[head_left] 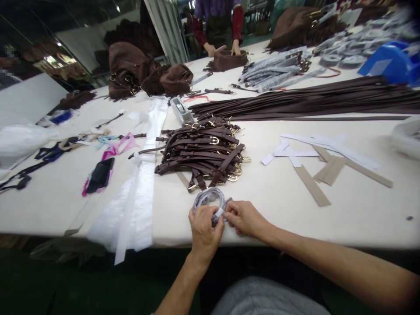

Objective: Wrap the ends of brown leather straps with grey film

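Observation:
Near the front edge of the table lies a coiled strap (198,200), grey and shiny as if wrapped in see-through plastic. My left hand (205,223) is closed on the coil's near side. A small white band (219,212) crosses the coil between my hands. With thumb and fingertips pinched, my right hand (245,218) grips the coil's right side, at the band or strap end; which one is hidden by the fingers. Just beyond the coil sits a pile of dark brown buckled straps (200,151) with gold-coloured metal fittings.
White and tan strips (311,186) lie to the right. Long brown straps (295,103) stretch behind, near a blue tape dispenser (389,63). On the left are a phone (101,175) and white plastic sheeting (141,210). Across the table, a person's hands (235,47) touch a brown bag (226,60).

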`<state>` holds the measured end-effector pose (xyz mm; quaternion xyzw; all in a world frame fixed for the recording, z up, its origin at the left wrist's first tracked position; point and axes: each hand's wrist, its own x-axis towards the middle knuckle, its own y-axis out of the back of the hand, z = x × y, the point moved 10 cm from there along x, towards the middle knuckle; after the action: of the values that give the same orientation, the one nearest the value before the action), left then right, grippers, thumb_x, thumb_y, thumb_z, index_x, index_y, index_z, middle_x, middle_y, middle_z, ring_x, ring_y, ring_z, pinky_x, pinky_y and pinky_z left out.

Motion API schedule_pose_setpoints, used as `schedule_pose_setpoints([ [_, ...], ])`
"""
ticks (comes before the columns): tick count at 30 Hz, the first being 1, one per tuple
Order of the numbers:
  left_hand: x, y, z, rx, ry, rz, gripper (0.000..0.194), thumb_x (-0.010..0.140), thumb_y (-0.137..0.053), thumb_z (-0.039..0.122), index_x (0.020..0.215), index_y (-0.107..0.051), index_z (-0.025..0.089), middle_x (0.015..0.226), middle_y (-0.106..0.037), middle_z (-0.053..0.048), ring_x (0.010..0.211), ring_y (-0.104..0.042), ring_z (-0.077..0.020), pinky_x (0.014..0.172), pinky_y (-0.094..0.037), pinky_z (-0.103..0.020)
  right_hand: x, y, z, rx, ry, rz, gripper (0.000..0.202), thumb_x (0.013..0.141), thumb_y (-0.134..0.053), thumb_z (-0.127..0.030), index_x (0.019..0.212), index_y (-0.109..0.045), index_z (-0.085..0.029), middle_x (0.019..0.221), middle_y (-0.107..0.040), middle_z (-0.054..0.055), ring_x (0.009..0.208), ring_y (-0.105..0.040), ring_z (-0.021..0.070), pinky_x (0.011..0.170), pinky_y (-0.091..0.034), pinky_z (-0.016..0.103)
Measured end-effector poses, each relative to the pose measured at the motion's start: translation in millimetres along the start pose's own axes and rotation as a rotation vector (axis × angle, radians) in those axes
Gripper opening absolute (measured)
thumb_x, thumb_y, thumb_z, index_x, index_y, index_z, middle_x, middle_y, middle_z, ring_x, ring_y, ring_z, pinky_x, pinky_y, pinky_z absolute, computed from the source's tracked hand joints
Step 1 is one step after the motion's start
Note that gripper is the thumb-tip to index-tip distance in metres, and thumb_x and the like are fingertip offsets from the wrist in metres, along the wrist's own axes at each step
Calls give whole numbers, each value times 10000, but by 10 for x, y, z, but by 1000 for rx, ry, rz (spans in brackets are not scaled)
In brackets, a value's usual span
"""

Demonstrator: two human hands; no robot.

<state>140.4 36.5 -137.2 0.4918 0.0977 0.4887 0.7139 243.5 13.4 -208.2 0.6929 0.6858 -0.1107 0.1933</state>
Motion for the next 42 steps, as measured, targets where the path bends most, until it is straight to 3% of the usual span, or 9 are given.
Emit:
schedule_pose_setpoints([
  [5, 8, 131, -252, -317, 357, 40, 144, 742, -600, 248, 866, -609, 175, 813, -649, -42, 767, -599, -200, 736, -457, -330, -41, -21, -100, 193, 43, 130, 207, 766, -575, -334, 687, -491, -162, 503, -479, -63, 378, -409, 53, 354, -338, 162],
  [8, -39, 156, -358, -658, 565, 53, 191, 733, -625, 272, 884, -594, 159, 781, -650, -25, 681, -576, -148, 651, -440, -249, -70, -111, -254, 413, 95, 100, 301, 725, -628, -427, 781, -550, -141, 540, -479, -58, 419, -415, 58, 352, -351, 165],
  [14, -4, 99, -338, -1198, 704, 58, 244, 661, -707, 241, 859, -598, 146, 747, -652, -6, 644, -549, -95, 626, -414, -196, -128, -165, -583, 614, 211, -11, 343, 654, -716, -437, 739, -593, -128, 530, -483, -54, 425, -417, 52, 362, -353, 165],
  [22, 159, 292, -223, -934, 608, 64, 263, 716, -680, 307, 922, -652, 145, 841, -667, -29, 764, -566, -139, 734, -423, -227, -107, -34, -726, 597, 305, 85, 312, 725, -666, -424, 816, -593, -134, 538, -536, -47, 439, -486, 73, 433, -451, 200],
  [25, 185, 255, -167, -901, 598, -26, 308, 734, -660, 376, 934, -660, 140, 811, -670, -35, 735, -572, -156, 720, -429, -240, -79, -31, -765, 544, 315, 76, 336, 722, -661, -456, 774, -565, -138, 513, -544, -41, 424, -500, 81, 430, -449, 202],
  [28, 143, 127, -204, -933, 649, -49, 346, 717, -658, 469, 763, -660, 126, 684, -647, -32, 633, -544, -144, 625, -413, -224, -36, -50, -803, 486, 307, 59, 361, 736, -635, -490, 742, -531, -145, 452, -521, -47, 354, -457, 71, 368, -399, 183],
  [31, 115, 32, -322, -987, 683, 50, 421, 673, -663, 549, 637, -630, 130, 596, -622, -29, 587, -532, -145, 576, -402, -221, 47, -66, -943, 426, 321, -10, 366, 742, -626, -497, 779, -540, -143, 430, -504, -55, 318, -416, 64, 318, -358, 168],
  [37, 183, 188, -627, -1040, 719, 313, 495, 576, -731, 551, 836, -689, 131, 704, -682, -59, 696, -592, -195, 682, -450, -243, 352, 261, -1614, 201, 429, 26, 366, 781, -577, -513, 820, -567, -149, 507, -529, -42, 380, -432, 59, 359, -349, 156],
  [42, 390, 429, -649, -1056, 662, 300, 383, 708, -660, 437, 937, -676, 132, 783, -682, -68, 728, -592, -192, 698, -468, -260, 643, -104, -1751, -92, 374, -226, 418, 813, -522, -537, 746, -621, -136, 567, -530, -20, 455, -435, 56, 392, -305, 150],
])
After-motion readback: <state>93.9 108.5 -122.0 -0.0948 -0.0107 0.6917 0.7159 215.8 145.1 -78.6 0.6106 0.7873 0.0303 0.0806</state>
